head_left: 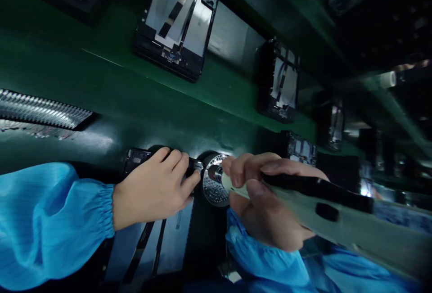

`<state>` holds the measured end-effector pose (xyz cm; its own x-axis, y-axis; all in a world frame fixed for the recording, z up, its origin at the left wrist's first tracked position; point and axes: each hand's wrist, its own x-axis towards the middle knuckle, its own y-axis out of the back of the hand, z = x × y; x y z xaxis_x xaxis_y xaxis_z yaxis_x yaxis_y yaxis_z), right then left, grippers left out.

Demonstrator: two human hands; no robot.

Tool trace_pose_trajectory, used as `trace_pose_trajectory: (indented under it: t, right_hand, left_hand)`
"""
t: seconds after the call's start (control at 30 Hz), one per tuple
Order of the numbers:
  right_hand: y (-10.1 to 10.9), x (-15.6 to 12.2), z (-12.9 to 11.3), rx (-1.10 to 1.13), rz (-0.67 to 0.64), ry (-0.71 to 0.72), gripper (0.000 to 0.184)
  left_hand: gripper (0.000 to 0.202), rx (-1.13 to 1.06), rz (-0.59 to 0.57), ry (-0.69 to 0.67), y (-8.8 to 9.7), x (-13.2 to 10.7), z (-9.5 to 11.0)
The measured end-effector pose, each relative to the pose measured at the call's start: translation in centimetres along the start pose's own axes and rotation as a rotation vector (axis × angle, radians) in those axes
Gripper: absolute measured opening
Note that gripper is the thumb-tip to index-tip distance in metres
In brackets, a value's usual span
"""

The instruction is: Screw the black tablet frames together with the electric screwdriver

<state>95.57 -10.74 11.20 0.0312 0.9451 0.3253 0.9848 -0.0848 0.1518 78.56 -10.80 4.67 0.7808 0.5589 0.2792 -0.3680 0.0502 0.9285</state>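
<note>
My left hand (158, 187), in a blue sleeve, rests with curled fingers on the top edge of an opened tablet frame (151, 243) lying in front of me. My right hand (266, 203) is wrapped round a pale electric screwdriver (337, 221) with a black lever. The screwdriver's metal tip (216, 173) points at a round perforated metal screw dish (213, 189) beside the frame's corner.
A green conveyor belt (101, 86) carries more opened tablet frames: one at top centre (177, 18), one further right (281, 81), others receding right. A ribbed metal strip (37, 110) lies at the left.
</note>
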Motion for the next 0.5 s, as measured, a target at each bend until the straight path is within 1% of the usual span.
trace_pose_trajectory:
  t: [0.13,0.3,0.37,0.5]
  right_hand:
    - [0.4,-0.4,0.2,-0.043,-0.054,-0.031,0.024]
    - [0.4,-0.4,0.5,-0.017,-0.060,0.007,0.027]
    - [0.7,-0.4,0.5,0.000,-0.030,0.013,0.029]
    - [2.3,-0.5,0.4,0.015,0.083,-0.006,0.034]
  left_hand:
    - [0.041,-0.008,0.007,0.003,0.1,0.0,0.1]
    - [0.041,-0.002,0.005,0.004,0.1,0.1,0.1]
    - [0.041,0.005,0.011,-0.001,0.0,0.0,0.1]
    - [0.041,0.010,0.018,-0.010,0.0,-0.1,-0.1]
